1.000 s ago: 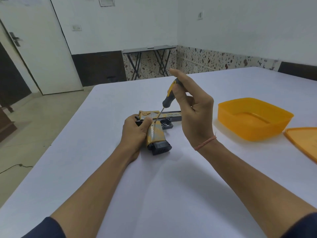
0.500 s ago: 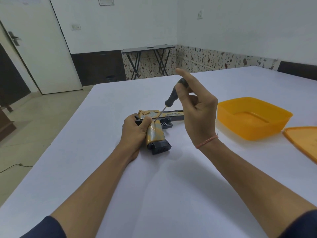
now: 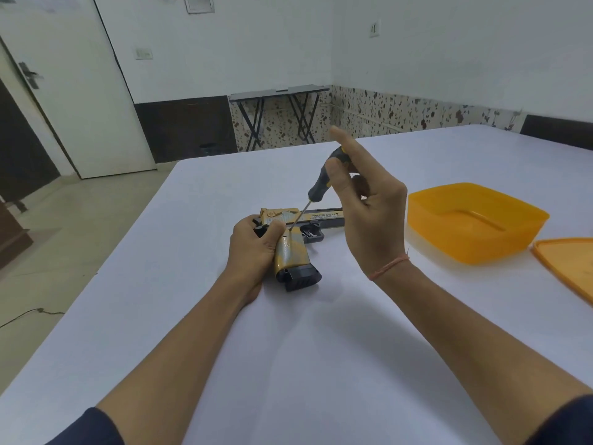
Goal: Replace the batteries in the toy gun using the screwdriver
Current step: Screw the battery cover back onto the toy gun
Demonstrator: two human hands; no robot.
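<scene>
left hand (image 3: 253, 248) gripping toy gun (image 3: 293, 242) lying flat on table (image 3: 224, 348); right hand (image 3: 369, 213) pinching screwdriver (image 3: 316, 184) handle, tip sitting on grip screw; advising keeping shaft pressing straight down, gun staying pinned, avoiding slipping

the toy gun (image 3: 290, 253) looks plastic, its gold grip mottled and its base matt black. the screwdriver (image 3: 318, 185) has a dull dark handle and a thin bright metal shaft. at 3 o'clock, the orange container (image 3: 475, 240) is smooth, faintly glossy plastic on the matt white table (image 3: 321, 348).
</scene>
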